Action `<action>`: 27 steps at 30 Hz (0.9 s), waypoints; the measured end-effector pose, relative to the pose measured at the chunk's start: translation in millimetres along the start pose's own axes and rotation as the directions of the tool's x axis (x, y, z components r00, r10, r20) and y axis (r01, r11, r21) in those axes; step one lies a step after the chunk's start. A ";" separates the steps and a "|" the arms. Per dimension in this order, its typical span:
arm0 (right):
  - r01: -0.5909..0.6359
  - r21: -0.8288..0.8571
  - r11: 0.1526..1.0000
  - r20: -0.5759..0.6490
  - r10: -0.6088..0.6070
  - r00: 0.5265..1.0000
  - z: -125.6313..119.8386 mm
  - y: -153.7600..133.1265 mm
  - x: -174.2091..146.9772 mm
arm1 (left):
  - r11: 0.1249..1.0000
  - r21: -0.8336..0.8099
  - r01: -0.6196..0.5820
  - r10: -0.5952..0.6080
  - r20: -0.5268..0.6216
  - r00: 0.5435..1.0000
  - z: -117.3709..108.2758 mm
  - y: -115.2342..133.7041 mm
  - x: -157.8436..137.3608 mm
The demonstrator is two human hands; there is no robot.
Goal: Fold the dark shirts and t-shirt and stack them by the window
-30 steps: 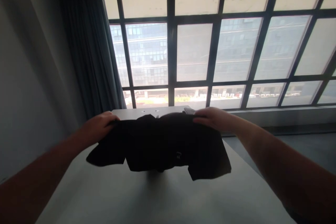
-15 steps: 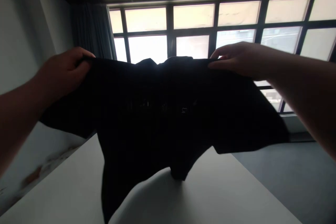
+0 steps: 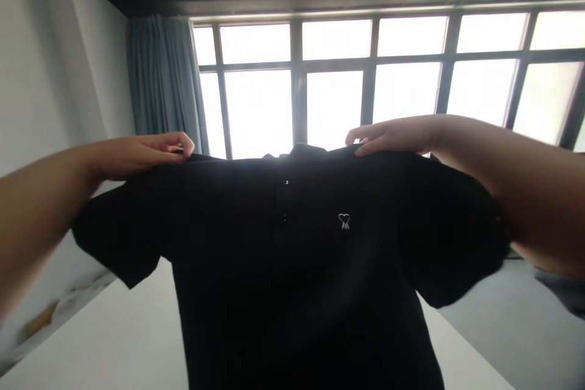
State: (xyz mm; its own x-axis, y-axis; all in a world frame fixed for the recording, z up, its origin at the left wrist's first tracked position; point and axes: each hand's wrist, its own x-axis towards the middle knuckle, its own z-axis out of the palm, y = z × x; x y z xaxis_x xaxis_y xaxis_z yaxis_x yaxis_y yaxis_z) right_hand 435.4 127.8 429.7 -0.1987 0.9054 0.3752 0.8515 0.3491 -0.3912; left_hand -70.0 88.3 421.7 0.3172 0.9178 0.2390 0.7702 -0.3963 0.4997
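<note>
A black short-sleeved polo shirt [image 3: 292, 280] hangs spread out in front of me, its front facing me. Small buttons run down the placket, and a small white heart-shaped logo [image 3: 344, 221] sits on the chest. My left hand [image 3: 159, 149] pinches the shoulder seam on the left. The other shoulder, close to the collar [image 3: 306, 150], is pinched between the thumb and fingers of my right hand [image 3: 388, 135]. Both sleeves droop below my forearms. The shirt's lower hem is out of frame.
Below and behind the shirt lies a white table [image 3: 137, 329]. A wide window [image 3: 333, 97] fills the back wall, with a blue-grey curtain [image 3: 167, 73] at its left. Some blurred items [image 3: 41, 320] lie beyond the table's left edge.
The shirt, bunched and swung up before, now hangs down flat with its front showing. Both hands have come lower in view, the left one also shifting inward. The picture is brighter.
</note>
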 end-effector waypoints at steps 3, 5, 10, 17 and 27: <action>0.064 -0.021 0.998 0.170 -0.059 0.984 43.2 28.6 53.9 | 0.983 0.168 -0.073 0.079 -0.031 0.996 18.6 -40.6 57.9; 0.103 -0.090 0.991 0.163 -0.087 0.983 83.9 42.3 85.9 | 0.913 0.403 -0.059 0.113 -0.112 0.987 45.6 -67.9 97.3; -0.009 -0.303 0.953 0.141 0.054 0.989 235.4 62.9 106.2 | 0.845 0.516 0.141 -0.114 -0.083 0.990 179.8 -136.8 149.5; -0.095 -0.344 0.934 0.429 0.247 0.869 441.7 119.4 19.7 | 0.809 0.505 0.301 -0.423 0.145 0.895 379.9 -234.1 97.8; -0.263 -0.351 0.899 0.102 0.316 0.943 467.9 237.6 -30.9 | 0.802 0.441 0.403 -0.415 -0.075 0.907 416.9 -350.0 43.5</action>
State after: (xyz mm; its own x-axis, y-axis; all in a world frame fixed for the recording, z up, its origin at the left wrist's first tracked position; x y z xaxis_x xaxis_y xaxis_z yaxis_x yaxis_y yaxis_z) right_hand 416.8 295.9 -68.0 0.0320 0.9889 0.1452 0.9878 -0.0091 -0.1552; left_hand -95.1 277.6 -89.9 -0.0735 0.9947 0.0719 0.9895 0.0637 0.1299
